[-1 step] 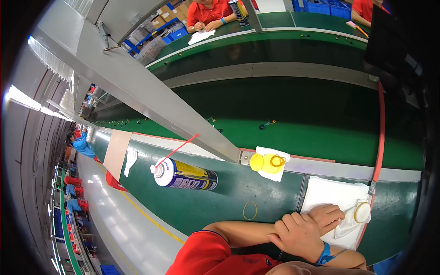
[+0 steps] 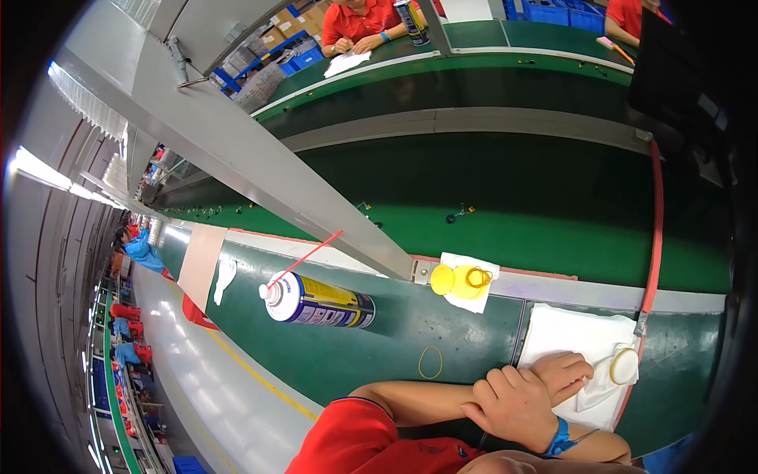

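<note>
My left hand (image 2: pixel 562 373) lies on a stack of white cloths (image 2: pixel 553 328) at the right, its fingers loosely bent and nothing visible in them. Across its wrist rests my right hand (image 2: pixel 513 403), fingers wrapped over the left wrist, a blue band (image 2: pixel 561 438) on its own. Just beyond the left fingertips, a small round container with a pale top (image 2: pixel 624 366) sits on a crumpled white cloth (image 2: pixel 594 395). A thin yellow rubber band (image 2: pixel 420 365) lies on the green bench (image 2: pixel 466 340), left of my hands.
A spray can (image 2: pixel 328 304) with a red straw lies left. Yellow round containers (image 2: pixel 466 283) sit on white cloth by the belt edge. Small wired parts (image 2: pixel 456 217) lie on the green belt (image 2: pixel 545 197). A grey post (image 2: pixel 260 166) slants across; a red strip (image 2: pixel 658 221) runs right. A co-worker (image 2: pixel 365 28) sits opposite.
</note>
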Tool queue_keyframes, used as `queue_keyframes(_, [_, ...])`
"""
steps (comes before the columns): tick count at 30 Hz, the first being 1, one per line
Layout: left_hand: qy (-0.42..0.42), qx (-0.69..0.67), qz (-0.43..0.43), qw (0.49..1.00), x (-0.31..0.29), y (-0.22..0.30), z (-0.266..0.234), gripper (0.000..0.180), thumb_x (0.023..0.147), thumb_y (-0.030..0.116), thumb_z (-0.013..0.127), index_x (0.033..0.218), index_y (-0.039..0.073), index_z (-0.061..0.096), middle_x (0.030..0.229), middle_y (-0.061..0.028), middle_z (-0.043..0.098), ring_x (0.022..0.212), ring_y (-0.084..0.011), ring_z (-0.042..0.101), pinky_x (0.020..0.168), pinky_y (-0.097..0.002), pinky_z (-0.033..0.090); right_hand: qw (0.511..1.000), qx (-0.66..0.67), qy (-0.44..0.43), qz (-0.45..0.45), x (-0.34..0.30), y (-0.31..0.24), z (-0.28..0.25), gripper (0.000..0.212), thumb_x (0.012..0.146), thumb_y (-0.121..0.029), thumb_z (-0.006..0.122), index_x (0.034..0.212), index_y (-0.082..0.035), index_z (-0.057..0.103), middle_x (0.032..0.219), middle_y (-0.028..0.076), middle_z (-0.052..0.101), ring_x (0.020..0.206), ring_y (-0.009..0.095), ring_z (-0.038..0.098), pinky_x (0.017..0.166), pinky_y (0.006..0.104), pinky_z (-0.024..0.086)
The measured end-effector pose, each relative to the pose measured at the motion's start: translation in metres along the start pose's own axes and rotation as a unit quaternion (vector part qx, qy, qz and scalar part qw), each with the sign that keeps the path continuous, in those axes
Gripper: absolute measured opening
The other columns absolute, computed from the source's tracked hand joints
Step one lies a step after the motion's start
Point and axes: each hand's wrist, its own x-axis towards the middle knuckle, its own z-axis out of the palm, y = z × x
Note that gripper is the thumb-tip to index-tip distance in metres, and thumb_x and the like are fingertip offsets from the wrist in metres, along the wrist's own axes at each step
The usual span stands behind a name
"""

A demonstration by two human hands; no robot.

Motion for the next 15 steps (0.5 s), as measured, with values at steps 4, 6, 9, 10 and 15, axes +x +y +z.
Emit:
queue_keyframes(4, [-0.008, 0.0, 0.006, 1.0, 0.0009, -0.0001, -0.001, 0.021, 0.082, 0.001, 0.066, 0.1, 0.005, 0.057, 0.092, -0.0108, 0.056, 0.085, -0.0342, 0.057, 0.072, -0.0412, 0.047, 1.0, 0.006, 0.003, 0.005, -0.0007, 0.0002, 0.0002, 0.036, 0.074, -0.039, 0.078, 0.075, -0.014, 0.053, 0.075, 0.003, 0.048, 0.071, 0.021, 0.053, 0.06, 0.0347, 0.043])
queue_keyframes(6, [-0.006, 0.002, 0.014, 1.0, 0.0019, 0.0008, -0.0016, 0.02, 0.082, 0.001, 0.066, 0.099, 0.005, 0.057, 0.092, -0.0107, 0.056, 0.085, -0.0342, 0.057, 0.072, -0.041, 0.047, 1.0, 0.013, 0.004, 0.006, -0.0014, 0.0004, 0.001, 0.036, 0.074, -0.039, 0.078, 0.075, -0.014, 0.053, 0.073, 0.003, 0.048, 0.071, 0.021, 0.052, 0.059, 0.0349, 0.043])
queue_keyframes(9, [-0.011, 0.007, 0.018, 1.0, 0.0014, 0.0006, -0.0032, 0.019, 0.082, 0.001, 0.066, 0.099, 0.005, 0.056, 0.092, -0.0106, 0.055, 0.084, -0.0341, 0.057, 0.072, -0.0407, 0.046, 1.0, 0.016, 0.01, 0.002, -0.0019, 0.0011, 0.0026, 0.037, 0.073, -0.039, 0.079, 0.076, -0.013, 0.053, 0.072, 0.003, 0.048, 0.07, 0.021, 0.052, 0.059, 0.0351, 0.043])
queue_keyframes(10, [-0.017, 0.011, 0.016, 1.0, 0.0011, 0.0006, -0.0037, 0.019, 0.082, 0.002, 0.066, 0.098, 0.005, 0.056, 0.092, -0.0107, 0.055, 0.084, -0.0341, 0.057, 0.073, -0.0406, 0.046, 1.0, 0.02, 0.006, 0.003, -0.0019, 0.001, 0.002, 0.037, 0.073, -0.039, 0.079, 0.076, -0.013, 0.053, 0.074, 0.003, 0.049, 0.071, 0.021, 0.052, 0.059, 0.0352, 0.043])
queue_keyframes(15, [-0.013, 0.019, 0.036, 0.999, 0.0024, -0.0001, -0.0018, 0.021, 0.081, 0.002, 0.066, 0.099, 0.006, 0.056, 0.092, -0.0112, 0.054, 0.085, -0.0337, 0.056, 0.073, -0.0408, 0.046, 1.0, 0.019, -0.003, 0.01, -0.0024, -0.0015, 0.0, 0.035, 0.074, -0.039, 0.078, 0.078, -0.014, 0.055, 0.079, 0.003, 0.05, 0.073, 0.021, 0.053, 0.061, 0.0358, 0.044])
